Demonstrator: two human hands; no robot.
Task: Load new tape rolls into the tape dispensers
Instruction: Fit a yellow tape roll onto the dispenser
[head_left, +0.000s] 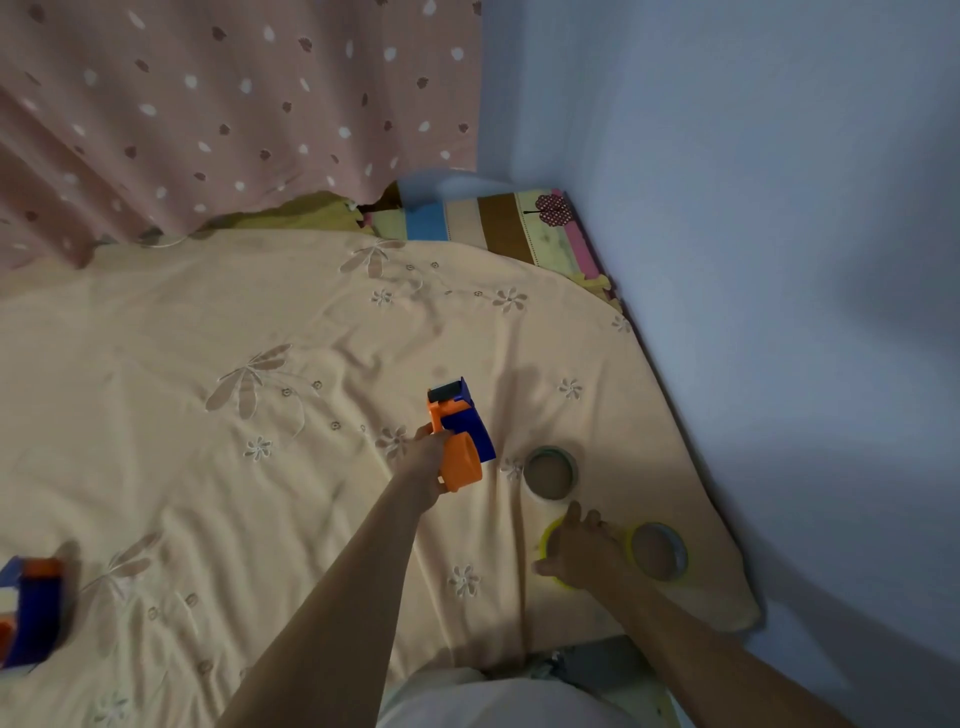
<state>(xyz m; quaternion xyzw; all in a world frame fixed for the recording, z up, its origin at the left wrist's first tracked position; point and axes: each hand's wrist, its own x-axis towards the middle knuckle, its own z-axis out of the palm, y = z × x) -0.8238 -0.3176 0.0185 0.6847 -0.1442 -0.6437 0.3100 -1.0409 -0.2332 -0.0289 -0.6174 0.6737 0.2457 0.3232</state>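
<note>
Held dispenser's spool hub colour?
Orange hub on a blue dispenser; head view.

Home bedroom: bed with peach flower-embroidered sheet pushed into a corner, pink spotted curtain behind it, plain bluish wall beside, striped patterned mat at the far edge.

Single head-worn view, steeply downward, close over sheet, wide-angle
</note>
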